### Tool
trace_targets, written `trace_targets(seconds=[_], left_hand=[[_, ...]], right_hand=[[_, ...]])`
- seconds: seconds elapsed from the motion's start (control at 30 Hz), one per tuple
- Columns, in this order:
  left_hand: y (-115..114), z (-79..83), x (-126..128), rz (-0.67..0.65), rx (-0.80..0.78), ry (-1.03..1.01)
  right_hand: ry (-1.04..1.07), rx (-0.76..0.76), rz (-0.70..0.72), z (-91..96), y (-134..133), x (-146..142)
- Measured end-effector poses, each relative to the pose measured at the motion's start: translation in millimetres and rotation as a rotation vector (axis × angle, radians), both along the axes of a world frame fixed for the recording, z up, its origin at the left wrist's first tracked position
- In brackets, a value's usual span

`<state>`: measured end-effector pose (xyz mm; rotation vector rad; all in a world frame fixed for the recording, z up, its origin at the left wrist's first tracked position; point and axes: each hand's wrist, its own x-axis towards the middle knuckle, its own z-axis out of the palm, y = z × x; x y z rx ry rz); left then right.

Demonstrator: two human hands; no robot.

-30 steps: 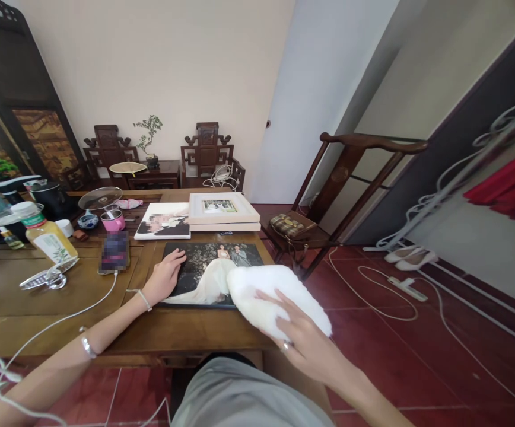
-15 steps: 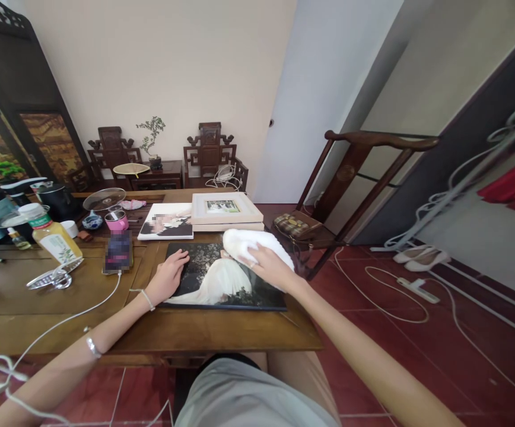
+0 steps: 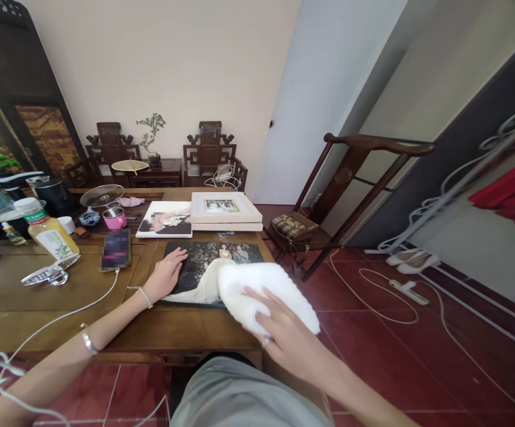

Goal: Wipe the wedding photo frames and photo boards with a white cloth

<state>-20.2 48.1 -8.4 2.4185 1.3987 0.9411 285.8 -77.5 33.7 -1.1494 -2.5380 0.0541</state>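
Note:
A dark wedding photo panel (image 3: 195, 267) lies flat near the front edge of the wooden table. My left hand (image 3: 167, 273) rests on its left edge, fingers stretched out and holding nothing. On the panel's lower right part sits a fluffy white cloth (image 3: 257, 281), its right end hanging past the table edge. My right hand (image 3: 279, 335) presses on this cloth and grips it, with the thumb tucked into a fold. The cloth hides the panel's lower right corner.
Behind the panel lie a white photo book (image 3: 164, 219) and stacked frames (image 3: 226, 212). To the left are a phone (image 3: 115, 250) on a cable, a pink cup (image 3: 115, 218), a juice bottle (image 3: 46, 231) and a silver clip (image 3: 53, 271). A wooden chair (image 3: 342, 178) stands right.
My right hand has drawn the white cloth from the panel's upper right toward me, to its lower right corner. The couple in the photo now shows. My left hand stays in place.

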Motion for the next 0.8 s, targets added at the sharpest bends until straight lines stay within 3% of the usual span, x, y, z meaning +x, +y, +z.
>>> trace_targets(seconds=[0.07,0.17,0.47,0.57,0.67,0.8], left_hand=[[0.6,-0.2,-0.3,-0.008,0.007,0.009],[1.2,-0.2,-1.0,-0.012,0.013,0.025],[0.8,2.7,-1.5,-0.018,0.004,0.054],[0.9,2.4,-1.5,-0.014,0.007,0.047],[0.5,2.3,-1.0,-0.006,0.003,0.043],[-0.3,3.3,0.1,-0.014,-0.001,0.025]], right_hand=[[0.009,-0.010,0.037,3.0,-12.5,-0.8],[0.022,-0.006,0.030,4.6,-3.8,-4.7],[-0.081,0.017,-0.201,11.2,120.4,-24.7],[-0.072,0.015,-0.229,14.6,141.5,-27.9],[-0.062,0.024,-0.209,12.3,134.5,-29.2],[-0.031,0.077,-0.082,2.3,85.8,-27.9]])
